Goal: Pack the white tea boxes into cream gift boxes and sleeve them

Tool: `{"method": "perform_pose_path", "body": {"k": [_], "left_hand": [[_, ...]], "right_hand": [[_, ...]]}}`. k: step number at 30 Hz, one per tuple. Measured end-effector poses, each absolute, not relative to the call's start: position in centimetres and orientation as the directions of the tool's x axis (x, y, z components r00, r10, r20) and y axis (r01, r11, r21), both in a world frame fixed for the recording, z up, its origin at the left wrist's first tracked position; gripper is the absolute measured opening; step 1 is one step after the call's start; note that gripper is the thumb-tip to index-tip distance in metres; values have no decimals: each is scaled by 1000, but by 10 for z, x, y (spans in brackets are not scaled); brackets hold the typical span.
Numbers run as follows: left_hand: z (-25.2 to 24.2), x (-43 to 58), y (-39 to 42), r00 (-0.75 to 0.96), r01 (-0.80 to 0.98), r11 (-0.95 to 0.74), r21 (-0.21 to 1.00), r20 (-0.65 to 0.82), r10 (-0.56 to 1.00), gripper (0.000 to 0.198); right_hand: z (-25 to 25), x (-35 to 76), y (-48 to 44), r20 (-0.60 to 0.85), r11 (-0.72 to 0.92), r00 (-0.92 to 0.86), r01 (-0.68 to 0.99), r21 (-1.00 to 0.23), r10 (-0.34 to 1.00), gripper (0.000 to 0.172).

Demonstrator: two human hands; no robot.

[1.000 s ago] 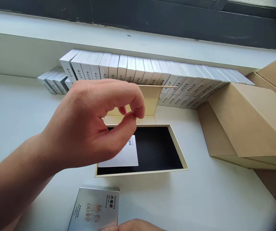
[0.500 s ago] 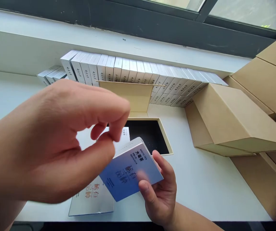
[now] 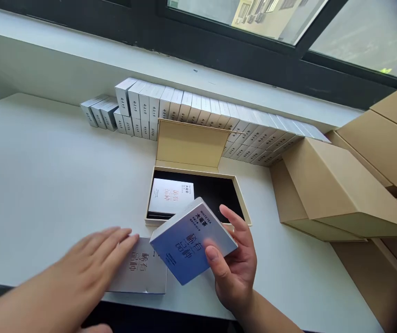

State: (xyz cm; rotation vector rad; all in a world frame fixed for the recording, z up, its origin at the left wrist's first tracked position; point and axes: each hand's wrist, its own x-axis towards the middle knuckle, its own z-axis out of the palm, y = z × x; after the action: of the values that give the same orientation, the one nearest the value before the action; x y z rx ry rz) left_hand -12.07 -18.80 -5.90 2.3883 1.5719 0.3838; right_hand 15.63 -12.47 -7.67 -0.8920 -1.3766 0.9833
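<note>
My right hand [image 3: 235, 268] grips a small white-to-blue tea box [image 3: 193, 245], thumb on its printed face and fingers behind it. The box is tilted above the table. My left hand [image 3: 97, 256], slightly blurred, has its fingers stretched out over the left part of a larger flat white box [image 3: 146, 266] near the table's front edge; whether it presses on it I cannot tell. Behind them an open cream gift box [image 3: 247, 210] with a black lining has its lid raised. Another white tea box [image 3: 172, 194] lies in its left part.
A long row of white tea boxes [image 3: 184, 106], partly stacked two high, runs along the wall beneath the window. Large tan boxes [image 3: 340, 175] are piled on the right. The white table [image 3: 63, 175] ends at a front edge close to me.
My left hand has moved down and away from the tea box, from curled fingers to stretched ones over the flat box. My right hand still holds the tea box. The view has shifted slightly.
</note>
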Motion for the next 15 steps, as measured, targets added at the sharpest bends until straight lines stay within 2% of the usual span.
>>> {"method": "perform_pose_path", "body": {"k": [2, 5, 8, 10, 11, 15], "left_hand": [[-73, -119, -197, 419, 852, -404, 333, 29, 907, 97], [-82, -104, -203, 345, 882, -317, 348, -22, 938, 97], [-80, -84, -204, 289, 888, -226, 401, -104, 952, 72], [-77, -76, -206, 240, 879, -195, 436, -51, 969, 55], [-77, -74, -208, 213, 869, -194, 455, 10, 977, 54], [-80, -82, -213, 133, 791, -230, 567, 207, 969, 70]], "right_hand": [[-74, 155, -124, 332, 327, -126, -61, -943, 935, 45], [-73, 153, -124, 352, 341, -248, -87, -936, 903, 34], [-75, 152, -124, 345, 337, -291, -79, -938, 893, 34], [-77, 153, -124, 341, 334, -267, -75, -940, 901, 32], [-78, 153, -124, 340, 330, -256, -82, -940, 905, 31], [-83, 153, -128, 328, 302, -261, -135, -944, 908, 30]]}}
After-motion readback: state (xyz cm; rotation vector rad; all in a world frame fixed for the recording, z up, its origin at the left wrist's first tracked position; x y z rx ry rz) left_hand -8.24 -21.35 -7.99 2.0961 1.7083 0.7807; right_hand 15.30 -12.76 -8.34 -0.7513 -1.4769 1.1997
